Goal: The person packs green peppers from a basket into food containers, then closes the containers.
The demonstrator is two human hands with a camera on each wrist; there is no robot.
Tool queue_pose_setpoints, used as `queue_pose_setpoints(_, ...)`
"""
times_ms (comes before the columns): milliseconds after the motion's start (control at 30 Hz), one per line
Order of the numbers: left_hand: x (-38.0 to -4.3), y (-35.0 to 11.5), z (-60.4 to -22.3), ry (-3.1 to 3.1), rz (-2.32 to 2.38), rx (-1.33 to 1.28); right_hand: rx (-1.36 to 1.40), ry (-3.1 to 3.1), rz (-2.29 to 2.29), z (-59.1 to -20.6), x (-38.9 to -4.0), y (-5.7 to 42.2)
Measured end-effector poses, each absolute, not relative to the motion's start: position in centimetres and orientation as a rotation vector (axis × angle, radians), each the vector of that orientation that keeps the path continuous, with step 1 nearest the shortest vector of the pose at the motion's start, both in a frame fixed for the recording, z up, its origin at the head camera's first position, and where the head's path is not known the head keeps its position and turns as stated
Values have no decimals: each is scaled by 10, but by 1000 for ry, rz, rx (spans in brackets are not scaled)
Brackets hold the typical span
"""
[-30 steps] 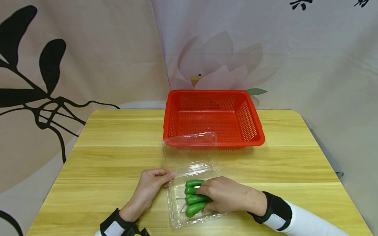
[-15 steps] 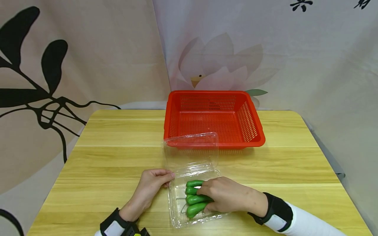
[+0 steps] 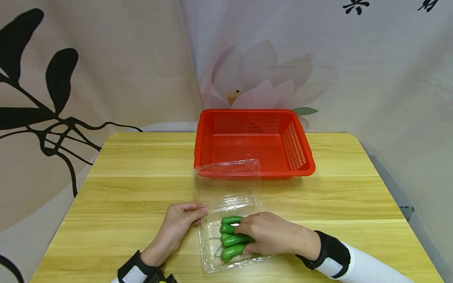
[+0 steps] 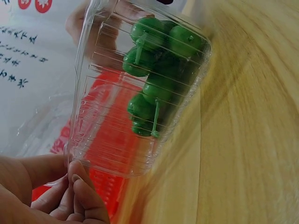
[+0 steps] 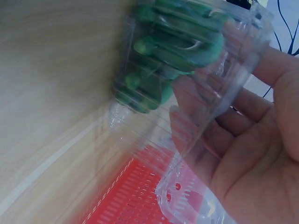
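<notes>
A clear plastic clamshell box (image 3: 212, 262) lies with its lid folded back toward the basket. Inside it are several green peppers (image 3: 233, 239), side by side, their thin stems pointing left. My left hand (image 3: 180, 224) pinches the box's left rim near the hinge; the left wrist view shows thumb and fingers (image 4: 86, 196) together at that edge. My right hand (image 3: 267, 234) reaches into the box from the right, thumb and fingers spread around the peppers' right ends, which it hides. Through the clear wall, the right wrist view shows fingers (image 5: 187, 100) against the peppers (image 5: 180, 51).
A red plastic basket (image 3: 308, 172) stands behind the box, its inside bare. The raised box lid (image 3: 226, 184) overlaps the basket's front rim in the head view. Everything rests on a wooden table (image 3: 124, 188). A printed cloth (image 3: 141, 59) hangs behind.
</notes>
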State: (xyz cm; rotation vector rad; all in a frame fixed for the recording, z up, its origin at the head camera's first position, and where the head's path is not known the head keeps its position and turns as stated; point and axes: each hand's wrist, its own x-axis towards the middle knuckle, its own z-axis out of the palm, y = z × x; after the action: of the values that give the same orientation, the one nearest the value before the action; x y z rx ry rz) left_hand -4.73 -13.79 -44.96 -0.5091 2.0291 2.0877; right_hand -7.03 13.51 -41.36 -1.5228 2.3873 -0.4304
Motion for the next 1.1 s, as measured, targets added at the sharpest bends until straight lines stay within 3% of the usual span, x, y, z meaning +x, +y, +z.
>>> queue_pose_setpoints(733,-56,-135,-443,2060,2034,-427,-1419,2625,-906,-405,-90,169)
queue_pose_setpoints(1100,-61,-134,-447,2083,1997,-386,-1403,2934,-1436,-395,-121,179)
